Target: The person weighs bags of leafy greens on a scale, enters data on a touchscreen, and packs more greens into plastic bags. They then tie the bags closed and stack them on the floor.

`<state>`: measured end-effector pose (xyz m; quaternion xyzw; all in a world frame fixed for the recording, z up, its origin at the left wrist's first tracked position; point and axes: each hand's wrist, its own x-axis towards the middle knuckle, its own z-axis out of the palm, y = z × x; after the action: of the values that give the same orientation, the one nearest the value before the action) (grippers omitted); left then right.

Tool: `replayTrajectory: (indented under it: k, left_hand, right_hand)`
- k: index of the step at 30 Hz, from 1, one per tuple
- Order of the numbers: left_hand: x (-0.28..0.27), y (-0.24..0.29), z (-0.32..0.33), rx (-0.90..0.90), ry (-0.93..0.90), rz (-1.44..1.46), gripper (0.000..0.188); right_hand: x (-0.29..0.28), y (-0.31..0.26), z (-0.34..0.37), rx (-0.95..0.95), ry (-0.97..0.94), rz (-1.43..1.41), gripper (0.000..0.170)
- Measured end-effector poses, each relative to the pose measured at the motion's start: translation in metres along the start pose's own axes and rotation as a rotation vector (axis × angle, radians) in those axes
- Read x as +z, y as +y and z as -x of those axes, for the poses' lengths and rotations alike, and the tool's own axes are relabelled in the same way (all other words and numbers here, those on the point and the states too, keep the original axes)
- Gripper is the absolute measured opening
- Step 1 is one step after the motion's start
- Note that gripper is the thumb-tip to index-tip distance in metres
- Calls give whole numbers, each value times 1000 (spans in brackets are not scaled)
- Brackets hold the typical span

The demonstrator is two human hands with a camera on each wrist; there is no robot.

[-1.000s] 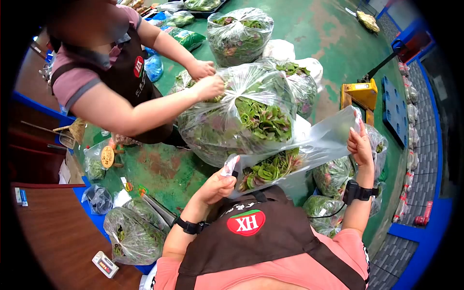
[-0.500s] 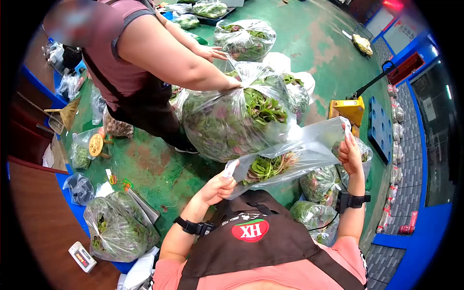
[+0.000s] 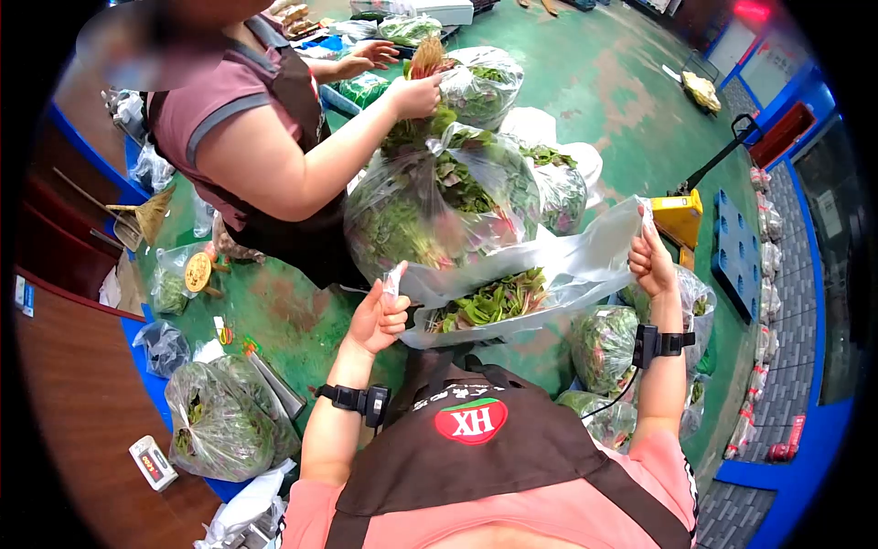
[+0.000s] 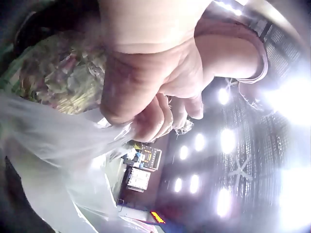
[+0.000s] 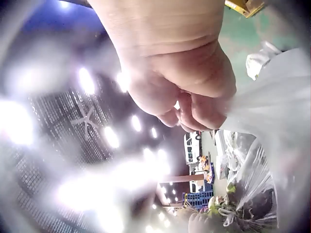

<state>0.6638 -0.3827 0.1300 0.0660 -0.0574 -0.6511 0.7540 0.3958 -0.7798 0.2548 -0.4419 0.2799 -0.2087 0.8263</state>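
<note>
A clear plastic bag [image 3: 585, 279] is stretched sideways between my two hands. My left hand [image 3: 379, 316] pinches one upper corner, thumb pointing up, and my right hand [image 3: 651, 263] grips the opposite corner. Green leaves with reddish stems [image 3: 494, 300] show between the bag's stretched edges. Just beyond stands a big clear bag of leafy greens [image 3: 389, 224], its top open. Over it, another person's hand [image 3: 416, 96] holds a bunch of greens with brown roots [image 3: 430, 59]. In the left wrist view the film [image 4: 53, 145] hangs from my curled fingers.
More filled bags of greens stand at lower left [image 3: 229, 421], at right [image 3: 604, 348] and behind the big bag [image 3: 485, 82]. A yellow pallet jack [image 3: 677, 218] and a blue pallet [image 3: 734, 256] are at right. A small round stool [image 3: 198, 272] stands at left.
The other person's hands have gone from the big bag's top, to reaching in, to raising a rooted bunch above it. My hands keep hold of the bag, which has shifted slightly left in view.
</note>
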Motion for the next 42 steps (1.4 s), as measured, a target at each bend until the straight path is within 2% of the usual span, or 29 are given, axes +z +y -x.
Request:
replayTrajectory:
  k: [8,17,20,22,23,25,26,28,30,32,35,37,40,42]
  left_hand:
    - [4,0,-22,98,19,-26,73]
    - [10,-6,-23,149,15,-15,81]
    - [8,-10,-18,176,74,0,82]
    - [11,-13,-13,210,201,49,85]
    - [13,-18,-13,301,313,-44,86]
    - [14,-21,-9,188,82,27,88]
    - [16,-25,-11,119,-19,-33,88]
    - [7,-34,-14,10,-59,-67,89]
    - [7,-39,-17,-14,-69,-76,90]
    - [8,-37,-13,-22,-56,-82,89]
    - [10,-35,-7,-47,-48,-31,82]
    - [13,-40,-9,-62,-40,-9,77]
    - [40,-52,-26,-57,-19,-186,72]
    - [72,-57,-49,-151,16,-300,76]
  right_hand:
    - [-32,2,-12,15,-34,-126,37]
    - [-29,2,-8,25,-92,-142,38]
    - [-24,1,-1,-3,-114,-133,40]
    - [-21,1,6,-1,-88,-152,41]
    - [-19,1,10,-2,-100,-147,42]
    - [-15,7,17,26,-98,-65,43]
    - [-11,10,19,53,-85,14,43]
    - [-17,38,17,158,-132,-54,42]
    - [-20,45,15,158,-139,-86,41]
    - [-23,32,18,56,-45,-96,38]
    - [-50,17,17,141,-121,-110,33]
    - [-66,23,9,175,-70,-97,31]
    - [-82,36,3,168,44,-136,27]
    - [-97,43,-9,169,83,-159,26]
